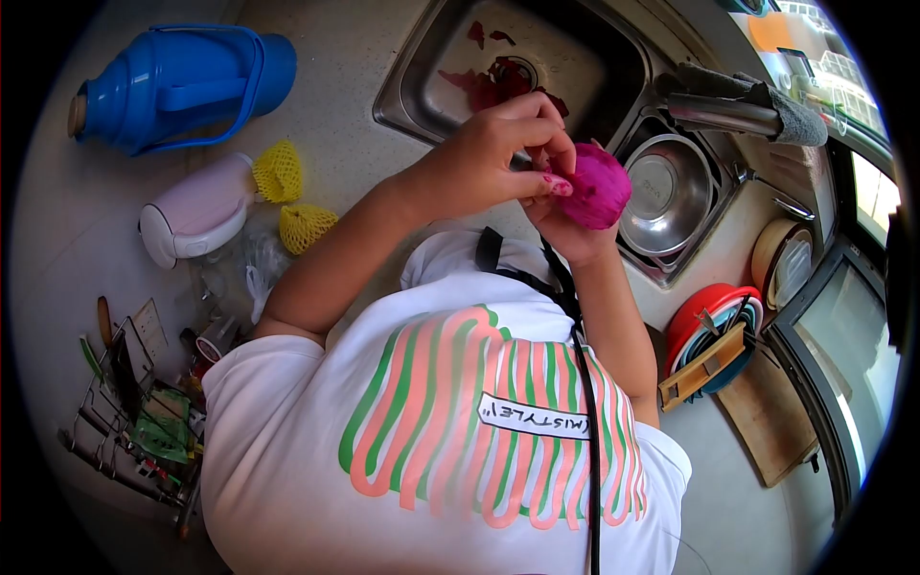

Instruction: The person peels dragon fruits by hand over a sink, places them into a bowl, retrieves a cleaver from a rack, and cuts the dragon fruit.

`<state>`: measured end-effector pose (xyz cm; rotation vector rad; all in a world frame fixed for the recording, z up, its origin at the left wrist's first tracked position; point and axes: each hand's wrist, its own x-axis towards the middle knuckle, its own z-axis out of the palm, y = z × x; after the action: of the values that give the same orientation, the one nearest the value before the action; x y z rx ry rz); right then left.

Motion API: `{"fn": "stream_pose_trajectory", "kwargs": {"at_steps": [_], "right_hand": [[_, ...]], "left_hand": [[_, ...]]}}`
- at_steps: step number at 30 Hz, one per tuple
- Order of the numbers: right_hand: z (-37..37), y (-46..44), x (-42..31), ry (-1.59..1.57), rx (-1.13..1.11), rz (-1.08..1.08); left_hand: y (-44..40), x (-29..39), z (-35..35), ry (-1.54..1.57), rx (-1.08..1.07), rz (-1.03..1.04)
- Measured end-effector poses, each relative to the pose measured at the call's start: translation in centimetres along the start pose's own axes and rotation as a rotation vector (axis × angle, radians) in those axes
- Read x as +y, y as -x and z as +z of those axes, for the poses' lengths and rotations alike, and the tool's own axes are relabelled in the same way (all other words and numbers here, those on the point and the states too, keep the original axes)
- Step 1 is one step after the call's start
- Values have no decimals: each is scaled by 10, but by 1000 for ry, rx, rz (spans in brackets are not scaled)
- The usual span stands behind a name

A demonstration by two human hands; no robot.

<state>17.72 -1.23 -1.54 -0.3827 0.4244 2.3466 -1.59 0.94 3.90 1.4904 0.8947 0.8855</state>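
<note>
A peeled dragon fruit, bright magenta, rests in my right hand, whose fingers are mostly hidden beneath it. My left hand comes from the left, its thumb and fingers pinched together against the near side of the fruit. Pink juice stains the left thumb. What lies between those fingertips, if anything, is too small to make out. Below and beyond my hands, dark red peel pieces lie in the steel sink around the drain.
A steel bowl sits in the smaller basin at right. To the left are a blue thermos, a pale electric kettle and yellow foam nets. Stacked basins and a wooden board stand near the window at right.
</note>
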Motion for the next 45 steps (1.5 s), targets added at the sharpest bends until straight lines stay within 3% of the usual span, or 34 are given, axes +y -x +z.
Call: {"fn": "stream_pose_trajectory", "kwargs": {"at_steps": [7,13,16,19,22,25,32,38,43,45], "right_hand": [[-7,1,-1,8,0,-3],[-11,-1,-1,-164,83,-7],[-10,0,1,-20,176,-69],[-17,0,-1,15,-84,-4],[-8,-3,0,22,-93,3],[-1,3,1,-158,59,13],[1,2,4,-69,104,-98],[3,2,2,8,192,-167],[0,3,0,-34,101,-135],[6,2,2,-41,221,-161]], "left_hand": [[-1,-2,-2,24,-58,7],[2,0,-2,-27,-109,20],[4,-7,-2,-8,-14,49],[5,-3,-7,-79,108,-8],[6,-2,-7,-31,137,-15],[7,4,-3,-104,103,-37],[6,3,5,-511,206,216],[4,4,13,-752,251,267],[1,4,15,-713,280,231],[0,3,13,-622,284,157]]}}
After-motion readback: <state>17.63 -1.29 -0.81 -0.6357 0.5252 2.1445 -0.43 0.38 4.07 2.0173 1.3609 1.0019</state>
